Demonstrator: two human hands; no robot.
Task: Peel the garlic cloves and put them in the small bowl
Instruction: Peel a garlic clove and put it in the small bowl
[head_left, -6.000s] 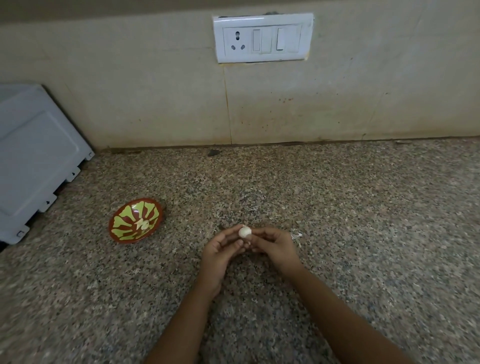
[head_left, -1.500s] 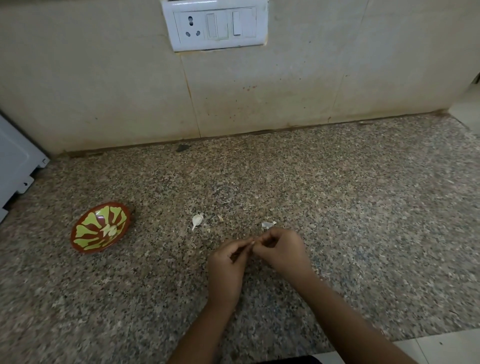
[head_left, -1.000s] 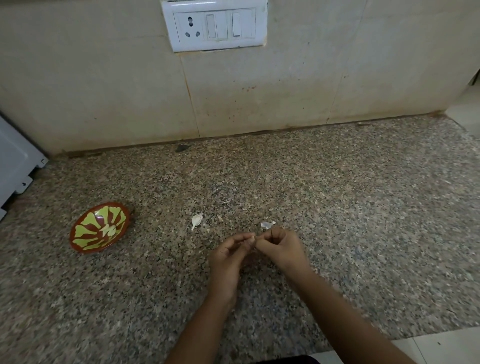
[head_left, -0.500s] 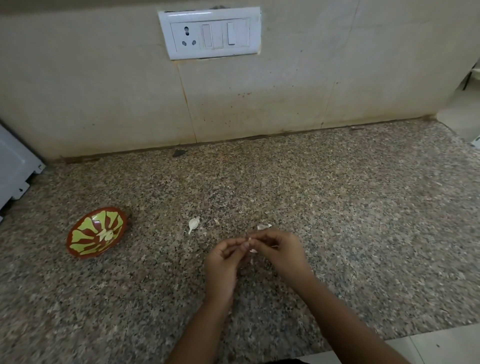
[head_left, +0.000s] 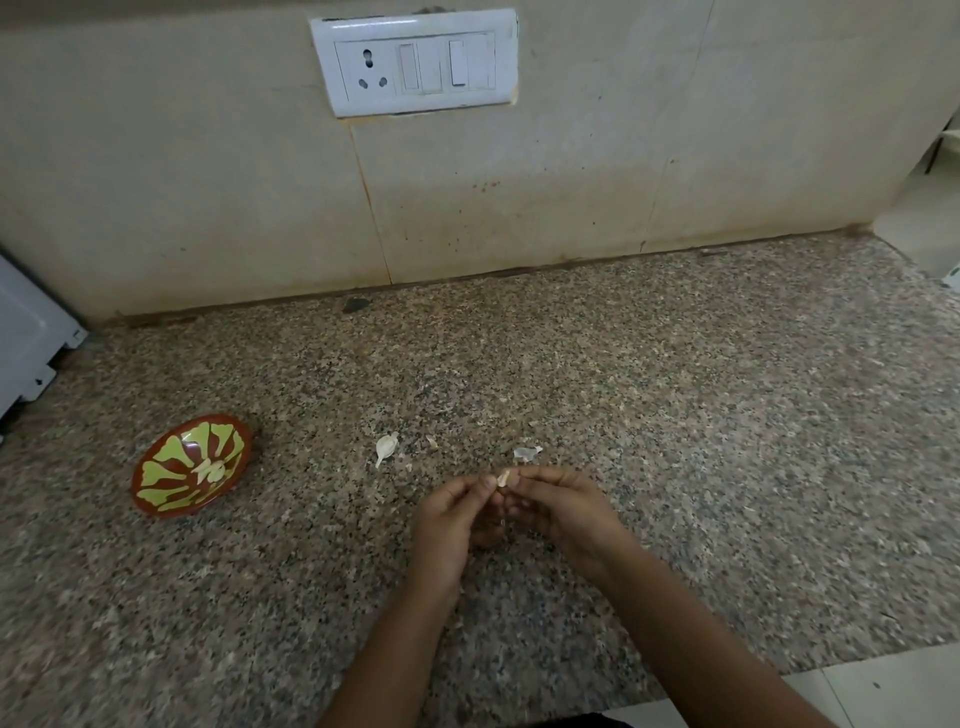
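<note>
— What does the head view show in the small bowl (head_left: 191, 466)?

— It sits on the granite counter (head_left: 675, 415) at the left, tipped toward the camera, red-brown with yellow-green petals. A few pale peeled pieces (head_left: 210, 470) lie at its centre. I cannot tell how many.

— And the hands?

— They meet over the counter, well to the right of the bowl. The left hand (head_left: 457, 514) and the right hand (head_left: 566, 512) both have curled fingers, and their fingertips pinch one small held clove (head_left: 503, 477) between them.

— Anything else lying about?

— A loose clove (head_left: 385, 447) with a thin tail lies on the counter between the bowl and the hands. A skin scrap (head_left: 527, 453) lies just beyond the fingertips. A switch plate (head_left: 414, 61) is on the wall, and a white appliance (head_left: 26, 353) stands at the left edge.
</note>
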